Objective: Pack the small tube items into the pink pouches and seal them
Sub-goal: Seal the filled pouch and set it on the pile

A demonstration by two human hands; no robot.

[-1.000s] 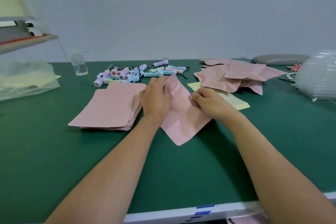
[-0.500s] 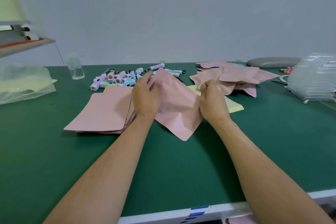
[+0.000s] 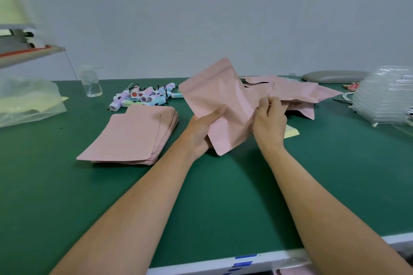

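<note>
Green felt table [image 3: 67, 185], crinkled pink pouch [image 3: 219, 105]

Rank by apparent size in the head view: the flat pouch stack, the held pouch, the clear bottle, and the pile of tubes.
1. flat pouch stack
2. held pouch, close behind the stack, nearer the camera, so unsure
3. pile of tubes
4. clear bottle

Green table [image 3: 223, 196]: open at 6 o'clock. Blocking: pouch stack [image 3: 131, 138] at 9, tubes [image 3: 145, 96] at 11, loose pouches [image 3: 290, 94] at 1, possibly plastic trays [image 3: 384, 96] at 3.
</note>
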